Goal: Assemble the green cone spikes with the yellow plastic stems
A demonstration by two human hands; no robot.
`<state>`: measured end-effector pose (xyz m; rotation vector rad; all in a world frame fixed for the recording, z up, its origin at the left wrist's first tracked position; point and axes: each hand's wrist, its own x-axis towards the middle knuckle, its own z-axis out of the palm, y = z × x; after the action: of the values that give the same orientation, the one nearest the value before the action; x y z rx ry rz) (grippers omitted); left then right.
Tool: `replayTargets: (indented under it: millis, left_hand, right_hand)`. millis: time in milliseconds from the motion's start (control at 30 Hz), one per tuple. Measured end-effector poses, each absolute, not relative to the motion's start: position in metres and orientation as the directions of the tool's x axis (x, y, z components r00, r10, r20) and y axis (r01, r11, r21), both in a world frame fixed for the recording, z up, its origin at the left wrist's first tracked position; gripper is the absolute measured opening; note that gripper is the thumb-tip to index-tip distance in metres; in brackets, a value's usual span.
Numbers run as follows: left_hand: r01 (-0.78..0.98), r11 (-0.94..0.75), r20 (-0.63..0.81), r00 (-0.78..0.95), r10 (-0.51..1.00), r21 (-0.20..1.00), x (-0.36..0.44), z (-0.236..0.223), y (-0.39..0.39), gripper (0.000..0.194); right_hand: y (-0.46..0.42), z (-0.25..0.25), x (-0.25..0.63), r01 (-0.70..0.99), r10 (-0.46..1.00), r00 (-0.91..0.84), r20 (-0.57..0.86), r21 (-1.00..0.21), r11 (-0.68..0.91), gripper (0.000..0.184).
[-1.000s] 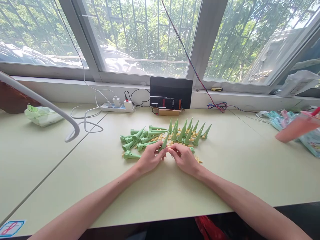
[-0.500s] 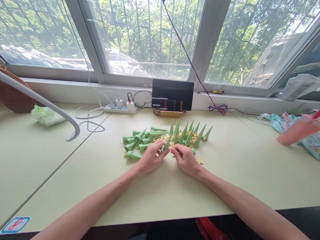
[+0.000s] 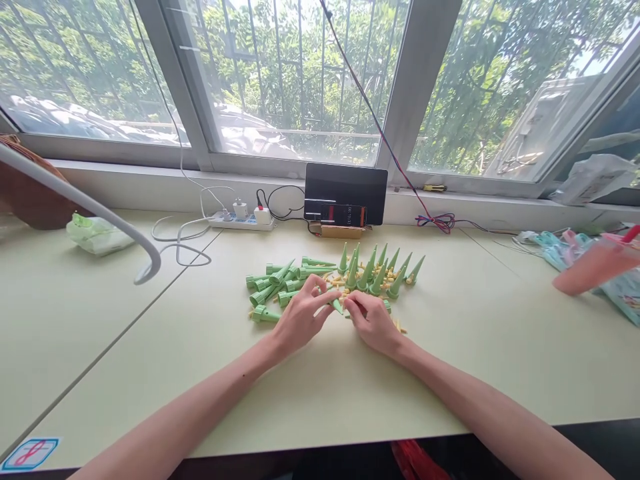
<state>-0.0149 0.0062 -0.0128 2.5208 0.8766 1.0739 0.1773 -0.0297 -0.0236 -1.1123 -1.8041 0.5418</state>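
My left hand [image 3: 303, 313] is closed on a green plastic spike [image 3: 337, 306], whose pointed end slants down to the right past the fingertips. Close beside it, my right hand [image 3: 371, 317] has thumb and forefinger pinched together; whatever is between them is too small or hidden to make out. Beyond the left hand lies a pile of green spikes [image 3: 270, 285] with ribbed caps. Several more green spikes [image 3: 367, 270] stand upright on their caps past the right hand. Small yellow pieces [image 3: 400, 327] are scattered among and in front of them.
A dark tablet [image 3: 345, 190] with a phone [image 3: 344, 215] before it stands against the window ledge. To its left is a power strip [image 3: 243, 220] with white cables. A grey curved lamp arm [image 3: 100, 200] crosses the left side; a pink drink cup [image 3: 595, 267] leans at right.
The spike in my left hand has tipped from point-up to point-down toward the right. My right hand stays pinched near it. The view has shifted slightly.
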Motion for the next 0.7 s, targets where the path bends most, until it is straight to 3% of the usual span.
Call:
replayTargets:
  millis: [367,700]
  left_hand:
    - [0.317,-0.864,0.645,0.575,0.504,0.392,-0.0119,-0.0154,0.0045,0.033]
    - [0.327,-0.862,0.648,0.569,0.507,0.387,-0.0106,-0.0182,0.0029,0.026]
  right_hand:
    - [-0.0269,-0.0299,0.1805,0.415,0.872,-0.213,0.441,-0.767,0.489,0.040]
    - [-0.0256,-0.0328,0.1809,0.399,0.885,-0.228,0.405,-0.791,0.465,0.045]
